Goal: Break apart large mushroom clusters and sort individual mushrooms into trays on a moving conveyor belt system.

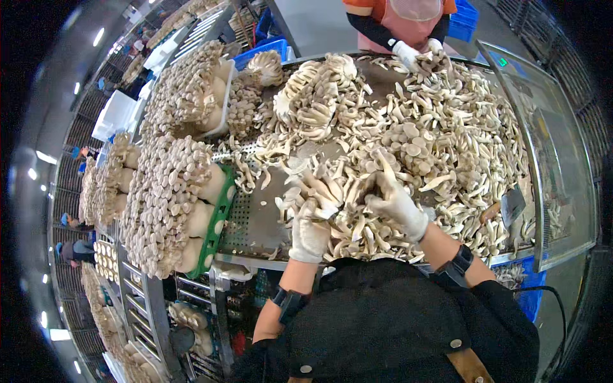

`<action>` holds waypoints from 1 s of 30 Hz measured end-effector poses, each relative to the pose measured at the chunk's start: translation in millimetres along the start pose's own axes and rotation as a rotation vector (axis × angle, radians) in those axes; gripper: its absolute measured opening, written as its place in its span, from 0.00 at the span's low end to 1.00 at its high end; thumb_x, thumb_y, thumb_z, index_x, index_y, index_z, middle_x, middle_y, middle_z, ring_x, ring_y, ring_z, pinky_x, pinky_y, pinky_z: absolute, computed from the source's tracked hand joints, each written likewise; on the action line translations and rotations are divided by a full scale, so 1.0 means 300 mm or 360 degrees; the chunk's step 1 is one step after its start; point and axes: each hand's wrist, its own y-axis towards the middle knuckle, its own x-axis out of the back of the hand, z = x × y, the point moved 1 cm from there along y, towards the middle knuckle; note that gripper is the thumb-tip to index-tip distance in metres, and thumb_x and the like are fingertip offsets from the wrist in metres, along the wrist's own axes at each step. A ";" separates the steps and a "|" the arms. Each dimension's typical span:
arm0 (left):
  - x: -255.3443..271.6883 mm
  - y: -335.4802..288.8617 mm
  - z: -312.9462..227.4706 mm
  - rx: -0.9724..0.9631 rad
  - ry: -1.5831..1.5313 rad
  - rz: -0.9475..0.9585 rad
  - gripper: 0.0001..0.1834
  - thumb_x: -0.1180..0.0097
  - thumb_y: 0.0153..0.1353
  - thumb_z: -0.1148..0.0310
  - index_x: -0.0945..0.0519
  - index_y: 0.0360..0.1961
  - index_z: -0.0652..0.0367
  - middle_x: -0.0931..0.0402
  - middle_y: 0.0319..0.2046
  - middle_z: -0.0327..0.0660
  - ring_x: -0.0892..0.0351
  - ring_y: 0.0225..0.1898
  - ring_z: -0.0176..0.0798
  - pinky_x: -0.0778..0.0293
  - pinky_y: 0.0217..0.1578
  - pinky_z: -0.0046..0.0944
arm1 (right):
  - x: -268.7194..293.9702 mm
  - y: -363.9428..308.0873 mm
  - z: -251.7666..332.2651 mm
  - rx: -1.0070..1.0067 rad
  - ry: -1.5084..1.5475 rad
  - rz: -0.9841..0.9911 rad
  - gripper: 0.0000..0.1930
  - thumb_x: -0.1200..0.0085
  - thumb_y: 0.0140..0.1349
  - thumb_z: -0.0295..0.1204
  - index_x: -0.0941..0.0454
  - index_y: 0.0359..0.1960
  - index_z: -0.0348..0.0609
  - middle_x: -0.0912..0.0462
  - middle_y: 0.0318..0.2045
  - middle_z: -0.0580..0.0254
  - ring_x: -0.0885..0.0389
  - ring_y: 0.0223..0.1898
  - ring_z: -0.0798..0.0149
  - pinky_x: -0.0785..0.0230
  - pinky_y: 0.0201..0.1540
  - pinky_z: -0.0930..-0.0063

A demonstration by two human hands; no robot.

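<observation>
My left hand point(311, 237), in a white glove, is closed around the base of a pale oyster mushroom cluster point(322, 191) at the near edge of the metal table point(265, 214). Just to its right, my gloved right hand point(401, 207) has its thumb and forefinger spread apart, with no mushroom plainly gripped between them. Loose mushrooms point(463, 137) with grey-brown caps and whitish stems lie heaped beneath and beyond both hands. Some fingers of the right hand are hidden behind others.
A green crate point(217, 223) and a white crate point(223, 102) hold mushroom blocks at left. Across the table, a person's gloved hands point(418, 54) handle mushrooms. A wide-bladed tool point(513, 205) lies at right, beside a metal-framed screen point(552, 159). Blue crates point(530, 290) stand below.
</observation>
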 end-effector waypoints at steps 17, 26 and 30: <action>-0.003 -0.035 0.051 -0.0096 0.0023 0.0231 0.23 0.47 0.56 0.68 0.32 0.54 0.54 0.28 0.48 0.38 0.30 0.52 0.42 0.35 0.56 0.46 | -0.057 0.020 0.021 0.0020 0.0559 0.0175 0.28 0.41 0.51 0.23 0.36 0.54 0.34 0.25 0.40 0.66 0.28 0.40 0.73 0.34 0.46 0.79; -0.035 -0.022 0.012 -0.0161 0.0185 0.0084 0.20 0.52 0.60 0.70 0.35 0.54 0.54 0.29 0.46 0.39 0.26 0.46 0.40 0.26 0.48 0.44 | -0.020 0.019 0.034 0.0060 0.0572 0.0021 0.22 0.43 0.49 0.22 0.32 0.48 0.36 0.26 0.35 0.68 0.29 0.37 0.74 0.35 0.42 0.81; -0.015 -0.015 0.043 -0.0202 0.0541 0.0235 0.20 0.53 0.59 0.75 0.35 0.54 0.56 0.30 0.44 0.38 0.27 0.39 0.32 0.26 0.41 0.33 | -0.085 0.040 -0.005 0.0147 0.0648 0.0011 0.23 0.39 0.48 0.25 0.30 0.48 0.36 0.22 0.37 0.64 0.27 0.40 0.72 0.32 0.43 0.80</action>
